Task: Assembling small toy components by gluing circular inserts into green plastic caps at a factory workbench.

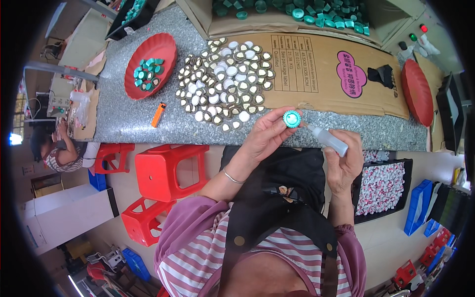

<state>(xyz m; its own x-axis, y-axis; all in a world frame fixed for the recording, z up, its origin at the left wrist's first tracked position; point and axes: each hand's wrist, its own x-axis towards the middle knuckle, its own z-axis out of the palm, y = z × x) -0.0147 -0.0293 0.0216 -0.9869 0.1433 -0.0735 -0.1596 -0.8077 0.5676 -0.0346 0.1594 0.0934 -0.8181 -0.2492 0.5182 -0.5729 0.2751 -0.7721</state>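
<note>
Over the near edge of the speckled grey worktop (pixel 391 136), my left hand (pixel 265 134) pinches a round green ridged cap (pixel 292 119), with a pale centre facing up. To its right, my right hand (pixel 346 161) is wrapped round a small translucent squeeze bottle (pixel 331 142). The bottle's thin nozzle tilts toward the cap; whether they touch I cannot tell. Just beyond my left hand spreads a pile of small round discs (pixel 225 84), some white, others dark-rimmed with light centres. An orange lighter (pixel 158 115) lies left of the pile.
A red bowl (pixel 168 49) with green caps stands at left, another red bowl (pixel 417 94) at right. Flat cardboard (pixel 321 94) covers part of the worktop. Green caps (pixel 326 17) fill a bin at the back. Red stools (pixel 166 171) stand below left; a person (pixel 67 153) sits far left.
</note>
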